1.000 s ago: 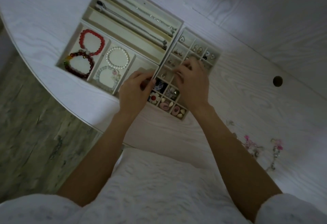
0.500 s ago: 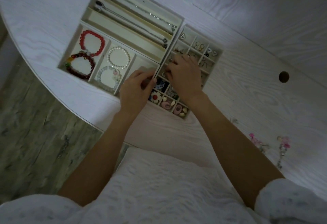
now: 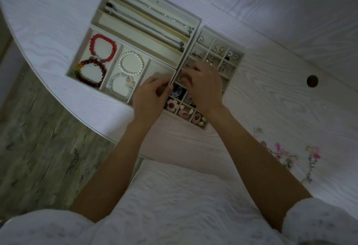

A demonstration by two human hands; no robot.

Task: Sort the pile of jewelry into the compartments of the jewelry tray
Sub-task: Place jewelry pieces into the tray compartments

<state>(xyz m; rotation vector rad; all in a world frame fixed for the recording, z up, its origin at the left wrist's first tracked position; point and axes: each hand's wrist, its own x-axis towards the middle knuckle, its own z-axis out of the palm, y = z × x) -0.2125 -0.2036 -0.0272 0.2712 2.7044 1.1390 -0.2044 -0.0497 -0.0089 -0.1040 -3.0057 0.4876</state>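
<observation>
Lying nearest, low on the right of the white table (image 3: 290, 109): the leftover jewelry pile (image 3: 284, 154), pink-tipped dangling pieces strung out in a loose row, well apart from both hands. Sitting on the right forearm's outer side, so falling to the right hand (image 3: 205, 88) rather than the left; long axes running roughly toward the body, so likely calling for a pinch from above at one end.

Further out, hovering over the seam between the tray sections: the left hand (image 3: 150, 99), fingers curled and pinching the near corner of the divider wall of the jewelry tray (image 3: 195, 31). Beside it, reaching palm-down over the small grid compartments, the right hand, fingertips bent into a cell near the left wall; holding something or not, impossible to tell, the tips being hidden.

Beyond, filling the square cells: the bracelets (image 3: 102, 48). Farthest, stretching along the long slots, parallel to the tray's far edge: the chain necklaces (image 3: 155, 29).
</observation>
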